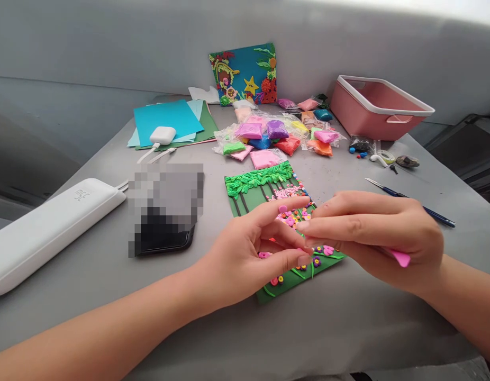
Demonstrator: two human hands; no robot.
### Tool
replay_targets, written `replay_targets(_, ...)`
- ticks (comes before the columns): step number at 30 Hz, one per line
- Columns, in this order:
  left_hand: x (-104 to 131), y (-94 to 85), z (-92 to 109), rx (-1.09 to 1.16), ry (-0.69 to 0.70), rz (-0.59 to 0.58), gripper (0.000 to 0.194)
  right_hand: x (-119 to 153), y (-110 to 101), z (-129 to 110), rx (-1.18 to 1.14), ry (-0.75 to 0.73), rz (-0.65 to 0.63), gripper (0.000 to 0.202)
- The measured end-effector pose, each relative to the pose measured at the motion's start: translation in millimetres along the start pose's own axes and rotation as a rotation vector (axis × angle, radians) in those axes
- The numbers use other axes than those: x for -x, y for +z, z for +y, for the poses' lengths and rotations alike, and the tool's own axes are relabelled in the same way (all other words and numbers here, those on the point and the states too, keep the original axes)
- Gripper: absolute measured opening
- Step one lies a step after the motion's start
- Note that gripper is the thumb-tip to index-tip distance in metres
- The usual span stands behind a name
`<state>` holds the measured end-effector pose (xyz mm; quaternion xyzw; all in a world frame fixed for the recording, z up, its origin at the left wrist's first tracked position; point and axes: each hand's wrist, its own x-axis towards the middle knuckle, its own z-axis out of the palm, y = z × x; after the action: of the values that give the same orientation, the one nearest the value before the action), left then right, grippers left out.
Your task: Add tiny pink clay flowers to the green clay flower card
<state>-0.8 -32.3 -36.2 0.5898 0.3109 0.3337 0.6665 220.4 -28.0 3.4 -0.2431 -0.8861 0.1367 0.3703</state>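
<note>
My left hand (245,254) is raised over a green clay picture (264,293), its thumb and fingers curled together at the tips. What they pinch, if anything, is hidden. A small pink clay disc (283,209) shows against its index finger. My right hand (380,233) is closed round a pink clay tool (401,258), whose flat end sticks out below the palm. The fingertips of both hands come together, and the tool's other end is hidden there. Under them, the picture shows leafy green clay along the top, dark trunks and many small pink, purple and orange flowers.
Bagged coloured clay (264,132) lies behind the picture, before an upright sea-scene picture (245,74). A pink basket (368,111) stands back right, and a craft knife (411,203) lies at right. Leftward are a phone (165,241), white power bank (58,233) and coloured sheets (165,119).
</note>
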Motion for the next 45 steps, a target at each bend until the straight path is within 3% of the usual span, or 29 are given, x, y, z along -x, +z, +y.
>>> replay_targets(4,0.6,0.9,0.0,-0.063,0.043,-0.037,0.063,1.5,3.0,-1.4,-0.038,0.016,0.066,0.028)
replay_targets(9,2.6,2.7,2.8,-0.162,0.111,-0.067,0.058,-1.1,9.6,-3.3,0.101,0.102,0.14,0.013)
replay_targets(22,1.2,-0.7,2.5,-0.319,0.121,-0.111,0.047,-0.9,12.0,-2.6,0.14,0.153,0.129,0.006)
replay_targets(27,1.9,-1.2,3.3,-0.4,0.114,-0.131,0.03,-1.5,12.1,-3.7,0.135,0.175,0.136,0.009)
replay_targets(32,2.5,-0.3,2.9,-0.425,0.122,-0.124,0.027,-2.6,10.5,-5.8,0.082,0.272,0.13,0.012)
replay_targets(35,3.1,1.3,0.4,-0.339,0.124,-0.108,0.04,-2.4,10.9,-3.0,0.006,0.346,0.129,0.016)
replay_targets(38,2.1,3.0,1.3,-0.078,0.036,-0.043,0.059,-2.1,11.1,2.2,-0.047,0.332,0.19,0.018)
replay_targets(41,-1.6,2.8,7.1,0.219,-0.086,0.044,0.072,-2.8,8.0,5.2,-0.037,0.19,0.173,0.015)
replay_targets(45,-5.8,0.1,13.5,0.418,-0.116,0.118,0.086,-3.7,2.3,5.6,0.037,-0.027,-0.028,0.007)
